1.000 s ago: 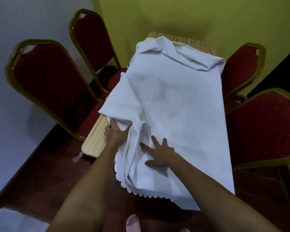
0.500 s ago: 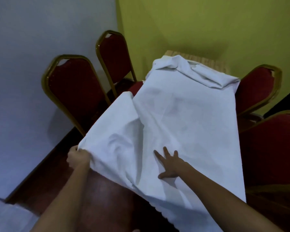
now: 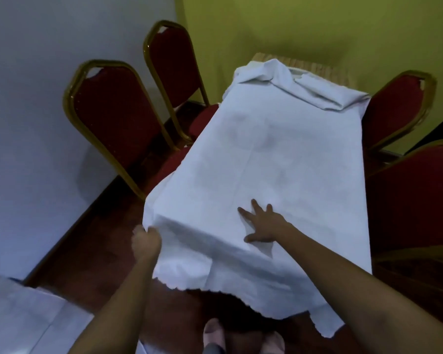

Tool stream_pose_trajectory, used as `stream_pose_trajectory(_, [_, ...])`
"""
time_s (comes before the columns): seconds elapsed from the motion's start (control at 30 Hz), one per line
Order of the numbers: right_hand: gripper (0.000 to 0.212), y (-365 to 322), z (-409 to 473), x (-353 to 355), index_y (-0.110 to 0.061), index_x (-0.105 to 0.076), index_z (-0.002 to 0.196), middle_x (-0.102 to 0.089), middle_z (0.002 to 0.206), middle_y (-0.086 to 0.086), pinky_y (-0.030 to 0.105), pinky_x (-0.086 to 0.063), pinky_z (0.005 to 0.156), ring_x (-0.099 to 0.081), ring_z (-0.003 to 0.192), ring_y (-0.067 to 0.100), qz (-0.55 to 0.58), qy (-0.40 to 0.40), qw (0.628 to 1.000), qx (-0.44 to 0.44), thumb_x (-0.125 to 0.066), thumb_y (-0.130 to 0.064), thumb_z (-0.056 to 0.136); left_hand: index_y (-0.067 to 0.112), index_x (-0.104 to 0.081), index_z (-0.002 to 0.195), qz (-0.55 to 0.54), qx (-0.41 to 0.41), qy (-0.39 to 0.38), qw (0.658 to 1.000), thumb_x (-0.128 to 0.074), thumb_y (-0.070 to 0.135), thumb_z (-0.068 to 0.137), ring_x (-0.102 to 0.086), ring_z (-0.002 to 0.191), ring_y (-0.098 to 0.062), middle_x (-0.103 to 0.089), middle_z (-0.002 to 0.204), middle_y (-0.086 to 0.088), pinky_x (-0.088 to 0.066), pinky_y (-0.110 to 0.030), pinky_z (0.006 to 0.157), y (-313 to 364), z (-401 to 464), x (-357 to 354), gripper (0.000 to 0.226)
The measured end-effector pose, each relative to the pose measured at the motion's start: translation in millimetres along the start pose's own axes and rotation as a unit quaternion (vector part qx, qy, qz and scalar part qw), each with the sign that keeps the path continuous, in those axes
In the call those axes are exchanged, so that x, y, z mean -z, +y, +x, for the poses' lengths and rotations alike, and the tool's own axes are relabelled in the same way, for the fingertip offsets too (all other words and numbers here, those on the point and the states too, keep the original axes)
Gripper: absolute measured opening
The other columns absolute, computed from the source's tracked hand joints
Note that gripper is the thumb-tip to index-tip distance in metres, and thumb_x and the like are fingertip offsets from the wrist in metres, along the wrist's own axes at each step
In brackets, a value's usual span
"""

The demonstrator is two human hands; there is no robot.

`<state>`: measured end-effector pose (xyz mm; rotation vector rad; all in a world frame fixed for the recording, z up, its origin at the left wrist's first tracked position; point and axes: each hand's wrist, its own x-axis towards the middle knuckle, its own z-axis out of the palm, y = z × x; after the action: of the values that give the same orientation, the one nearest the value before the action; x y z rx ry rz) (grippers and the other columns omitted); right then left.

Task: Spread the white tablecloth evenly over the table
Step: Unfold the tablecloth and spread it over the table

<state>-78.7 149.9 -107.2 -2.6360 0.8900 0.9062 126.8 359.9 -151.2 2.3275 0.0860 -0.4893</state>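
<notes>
The white tablecloth (image 3: 266,154) lies flat over most of the long table, its scalloped hem hanging over the near end. At the far end the cloth is bunched in a thick fold, and a strip of bare wooden table (image 3: 315,66) shows behind it. My left hand (image 3: 146,241) is closed on the cloth's near left corner, holding it out past the table's edge. Fingers spread, my right hand (image 3: 262,224) presses flat on the cloth near the front edge.
Two red chairs with gold frames (image 3: 118,118) stand along the left side, two more (image 3: 397,108) on the right. A yellow-green wall is behind the table, a grey wall at left. My feet (image 3: 214,333) stand on the dark floor below the hem.
My left hand pulled the folded near-left part of the cloth outward and down, so the folds flattened and the wooden corner got covered. My right hand stayed pressed on the cloth.
</notes>
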Motion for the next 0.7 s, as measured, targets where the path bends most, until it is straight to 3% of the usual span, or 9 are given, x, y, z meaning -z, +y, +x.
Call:
stream_pose_trajectory(0.07, [0.089, 4.2, -8.8, -12.3, -0.040, 0.008, 0.151, 0.018, 0.161, 0.002, 0.053, -0.034, 0.107, 0.004, 0.147, 0.042, -0.009, 0.015, 1.000, 0.015, -0.048, -0.064, 0.086, 0.006, -0.040, 0.141, 0.044, -0.160, -0.011, 0.986, -0.042, 0.025, 0.097, -0.034, 0.138, -0.038, -0.038, 0.148, -0.021, -0.028, -0.047, 0.113, 35.0, -28.1, -17.9, 0.048])
stream_pose_trajectory(0.17, [0.080, 12.8, -28.8, -36.3, -0.032, 0.009, 0.152, 0.018, 0.161, 0.000, 0.053, -0.017, 0.117, 0.011, 0.149, 0.032, 0.013, 0.038, 0.998, 0.044, -0.039, -0.059, 0.093, 0.020, -0.025, 0.150, 0.178, -0.364, -0.063, 0.912, -0.035, 0.037, 0.099, -0.011, 0.149, -0.028, -0.014, 0.161, -0.010, -0.009, -0.046, 0.119, 70.1, -59.6, -57.3, 0.054])
stream_pose_trajectory(0.23, [0.077, 21.4, -42.8, -52.7, -0.031, 0.009, 0.152, 0.018, 0.161, -0.002, 0.054, -0.007, 0.119, 0.012, 0.149, 0.026, 0.024, 0.053, 0.998, 0.039, -0.029, -0.063, 0.093, 0.025, -0.019, 0.151, 0.271, -0.395, -0.155, 0.864, -0.025, 0.045, 0.100, 0.000, 0.150, -0.026, -0.004, 0.162, -0.006, 0.000, -0.048, 0.119, 72.9, -72.7, -83.7, 0.055])
stream_pose_trajectory(0.33, [0.094, 47.6, -68.8, -73.1, -0.033, 0.010, 0.152, 0.017, 0.161, -0.007, 0.054, -0.004, 0.117, 0.012, 0.150, 0.021, 0.049, 0.066, 0.997, 0.000, 0.002, -0.078, 0.070, 0.023, 0.003, 0.152, 0.381, -0.406, -0.238, 0.795, -0.018, 0.053, 0.098, 0.014, 0.148, -0.027, 0.016, 0.161, -0.007, 0.004, -0.050, 0.118, 52.9, -91.7, -110.0, 0.065])
stream_pose_trajectory(0.4, [0.088, 59.6, -75.6, -79.7, -0.033, 0.011, 0.152, 0.018, 0.160, -0.008, 0.053, -0.003, 0.118, 0.013, 0.149, 0.020, 0.052, 0.055, 0.997, -0.017, -0.005, -0.077, 0.077, 0.023, 0.008, 0.152, 0.390, -0.415, -0.205, 0.796, -0.015, 0.058, 0.096, 0.013, 0.148, -0.029, 0.016, 0.160, -0.008, 0.003, -0.051, 0.119, 28.3, -85.9, -108.0, 0.070])
stream_pose_trajectory(0.5, [0.070, 95.5, -97.3, -91.6, -0.031, 0.010, 0.152, 0.018, 0.161, -0.007, 0.054, -0.006, 0.118, 0.012, 0.150, 0.020, 0.084, 0.065, 0.992, -0.063, -0.026, -0.055, 0.098, 0.020, -0.002, 0.152, 0.361, -0.418, -0.171, 0.816, 0.001, 0.066, 0.085, 0.003, 0.149, -0.034, 0.005, 0.161, -0.012, -0.004, -0.055, 0.117, 26.7, -98.6, -114.3, 0.081])
stream_pose_trajectory(0.63, [0.070, 131.8, -112.5, -95.9, -0.027, 0.008, 0.153, 0.017, 0.161, -0.007, 0.054, -0.006, 0.118, 0.010, 0.150, 0.020, 0.107, 0.053, 0.988, -0.098, -0.030, -0.049, 0.099, 0.012, -0.003, 0.153, 0.389, -0.366, -0.183, 0.825, -0.023, 0.057, 0.095, 0.005, 0.147, -0.041, 0.006, 0.159, -0.022, -0.005, -0.053, 0.119, 48.3, -123.4, -129.3, 0.075])
stream_pose_trajectory(0.7, [0.071, 149.0, -115.9, -91.5, -0.023, 0.004, 0.154, 0.013, 0.162, -0.005, 0.054, -0.007, 0.118, 0.008, 0.150, 0.020, 0.114, 0.046, 0.986, -0.115, -0.032, -0.049, 0.099, 0.011, -0.004, 0.152, 0.409, -0.349, -0.189, 0.822, -0.023, 0.056, 0.096, 0.003, 0.146, -0.042, 0.006, 0.159, -0.024, -0.007, -0.051, 0.119, 66.0, -139.7, -139.3, 0.075])
